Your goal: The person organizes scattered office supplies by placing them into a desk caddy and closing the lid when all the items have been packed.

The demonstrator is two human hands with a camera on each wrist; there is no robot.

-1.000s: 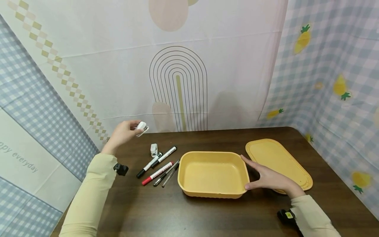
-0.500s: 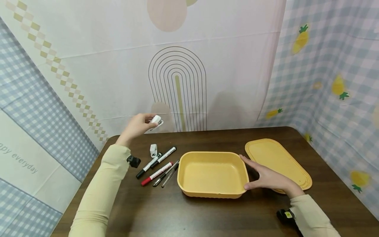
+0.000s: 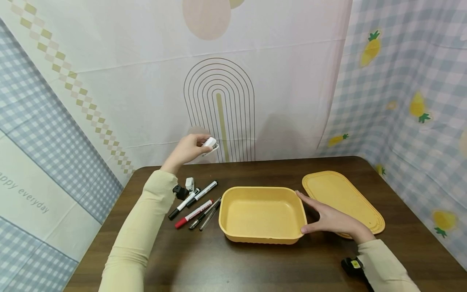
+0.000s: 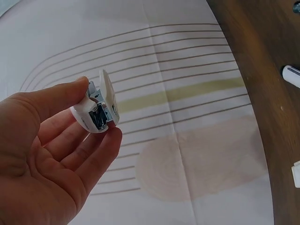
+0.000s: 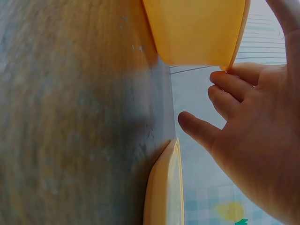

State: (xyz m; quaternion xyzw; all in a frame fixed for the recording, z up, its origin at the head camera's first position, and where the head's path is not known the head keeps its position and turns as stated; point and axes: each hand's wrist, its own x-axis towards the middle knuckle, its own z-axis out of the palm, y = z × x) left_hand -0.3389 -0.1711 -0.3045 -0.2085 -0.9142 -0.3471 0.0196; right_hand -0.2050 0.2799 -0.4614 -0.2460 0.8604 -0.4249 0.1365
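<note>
Stapler pinched between thumb and fingers of the left hand, held up above the table, markers below that hand and nearer the person, right hand with fingers spread apart, touching the yellow box on its left, lid just beyond it.

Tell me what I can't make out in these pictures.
Head view: part of the yellow lid, hidden behind the right hand.
Head view: lettering on the red marker, too small.
Left wrist view: most of a white item, cut off by the right edge.
Right wrist view: part of the yellow box, beyond the top edge.
</note>
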